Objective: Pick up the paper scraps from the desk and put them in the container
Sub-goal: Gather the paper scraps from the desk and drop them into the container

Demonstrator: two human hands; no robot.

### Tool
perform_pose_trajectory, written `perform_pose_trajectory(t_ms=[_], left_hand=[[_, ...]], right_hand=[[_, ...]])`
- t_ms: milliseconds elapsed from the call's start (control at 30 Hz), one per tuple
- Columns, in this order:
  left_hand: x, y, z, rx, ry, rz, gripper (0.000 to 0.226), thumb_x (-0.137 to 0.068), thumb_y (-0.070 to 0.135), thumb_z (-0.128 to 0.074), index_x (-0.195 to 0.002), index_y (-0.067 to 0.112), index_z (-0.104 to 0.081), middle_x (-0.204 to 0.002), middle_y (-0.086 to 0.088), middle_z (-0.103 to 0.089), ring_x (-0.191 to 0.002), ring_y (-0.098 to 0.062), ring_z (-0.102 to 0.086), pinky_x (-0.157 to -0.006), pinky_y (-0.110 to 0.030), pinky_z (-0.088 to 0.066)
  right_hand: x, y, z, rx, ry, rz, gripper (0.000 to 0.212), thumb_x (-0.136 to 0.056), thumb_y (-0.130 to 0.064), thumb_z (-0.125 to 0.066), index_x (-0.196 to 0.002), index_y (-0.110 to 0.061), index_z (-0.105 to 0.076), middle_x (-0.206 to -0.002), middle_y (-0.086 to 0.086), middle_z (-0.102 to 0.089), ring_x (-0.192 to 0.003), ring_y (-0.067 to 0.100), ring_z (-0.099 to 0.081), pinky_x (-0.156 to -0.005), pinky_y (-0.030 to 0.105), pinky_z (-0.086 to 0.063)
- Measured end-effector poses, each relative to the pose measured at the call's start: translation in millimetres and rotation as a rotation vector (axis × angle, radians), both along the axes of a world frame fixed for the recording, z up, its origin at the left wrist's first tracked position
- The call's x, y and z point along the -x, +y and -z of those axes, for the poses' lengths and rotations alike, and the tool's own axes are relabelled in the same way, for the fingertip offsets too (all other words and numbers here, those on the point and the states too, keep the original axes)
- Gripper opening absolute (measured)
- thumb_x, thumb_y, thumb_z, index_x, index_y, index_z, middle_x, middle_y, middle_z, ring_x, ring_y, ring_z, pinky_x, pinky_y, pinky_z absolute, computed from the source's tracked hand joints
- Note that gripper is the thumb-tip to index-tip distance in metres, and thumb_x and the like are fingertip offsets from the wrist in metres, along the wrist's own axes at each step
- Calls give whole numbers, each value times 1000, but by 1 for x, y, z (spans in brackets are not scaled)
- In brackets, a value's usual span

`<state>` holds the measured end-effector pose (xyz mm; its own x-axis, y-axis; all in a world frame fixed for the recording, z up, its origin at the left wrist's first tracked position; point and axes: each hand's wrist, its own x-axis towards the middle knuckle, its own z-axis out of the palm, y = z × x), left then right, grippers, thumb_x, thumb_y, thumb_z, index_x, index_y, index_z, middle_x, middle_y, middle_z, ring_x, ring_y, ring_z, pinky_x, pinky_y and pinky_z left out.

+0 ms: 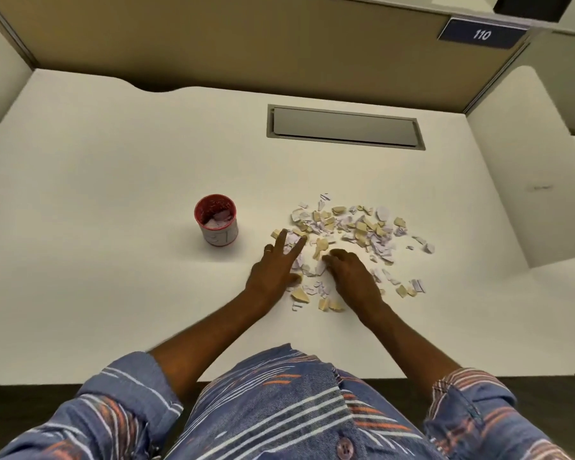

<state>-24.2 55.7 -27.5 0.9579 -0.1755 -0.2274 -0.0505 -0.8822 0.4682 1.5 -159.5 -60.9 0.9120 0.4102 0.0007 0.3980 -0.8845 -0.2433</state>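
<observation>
**Both hands in the scrap pile, cup off to the left**

Left hand [274, 270] flat on the near-left edge of the paper scraps [349, 232], fingers splayed wide, gripping nothing. Right hand [352, 277] curled knuckles-up over scraps just beside it; possibly pinching some, can't tell from here. Pile's long axis runs left-right across the desk [113, 161]. Red-rimmed container [217, 220] stands upright left of the pile, apart from it, nearer the left hand, already part filled

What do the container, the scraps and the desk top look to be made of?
Container: probably plastic or coated card, with a red rim, red inside and a white wall with faint marks.
Scraps: thin matte paper, white and tan, with torn, uneven edges.
Desk: smooth off-white laminate by its look, even and matte.
</observation>
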Motion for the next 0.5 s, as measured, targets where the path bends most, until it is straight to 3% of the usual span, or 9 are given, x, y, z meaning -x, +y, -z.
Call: perform_pose_trajectory(t_ms=[100,167,233,300,367,433,500], left_hand=[[-7,-11,0,-90,-6,16,79,-91,33,-65,-152,41,-16,-163,-5,-6,-136,-33,-33,-86,-42,-50],[-10,-16,2,-135,-18,23,62,-94,32,-61,-148,34,-32,-159,-8,-20,-134,-31,-35,-87,-42,-50],[-11,-20,5,-145,-92,46,38,-94,26,-60,-132,24,-55,-144,-8,-41,-124,-28,-44,-81,-40,-52],[-9,-21,8,-108,-124,98,19,-91,18,-61,-110,16,-66,-122,-6,-54,-99,-19,-54,-75,-36,-55],[-9,-17,15,-39,-99,84,17,-89,19,-64,-105,14,-66,-110,-1,-58,-82,-10,-52,-70,-31,-53],[-13,-15,23,-12,-78,72,24,-83,17,-70,-107,13,-66,-104,1,-59,-88,-12,-56,-68,-25,-44],[-15,-12,27,35,-52,8,25,-79,17,-72,-104,13,-68,-96,2,-60,-88,-16,-60,-74,-25,-49]], right_hand=[[-3,-5,-6,-43,-2,-28,29,-82,7,-67,-103,-11,-73,-107,9,-69,-92,30,-64,-72,37,-56],[-5,-7,-8,-62,-3,-25,26,-81,8,-66,-100,-8,-74,-104,10,-70,-91,31,-65,-73,38,-56],[-7,-8,-8,-94,-3,-18,28,-81,9,-66,-102,-7,-75,-103,10,-71,-90,31,-66,-74,36,-55],[-9,-9,-8,-148,12,-1,26,-83,8,-66,-102,-8,-76,-102,10,-73,-90,31,-67,-77,33,-52],[-11,-9,-10,-205,20,29,22,-86,3,-65,-100,-9,-76,-101,8,-73,-91,28,-68,-79,29,-50],[-13,-9,-15,-266,17,61,21,-87,3,-64,-98,-9,-77,-99,7,-74,-90,25,-69,-80,26,-49],[-15,-6,-23,-382,38,128,22,-84,5,-64,-95,-8,-78,-95,8,-76,-87,22,-70,-80,26,-50]])
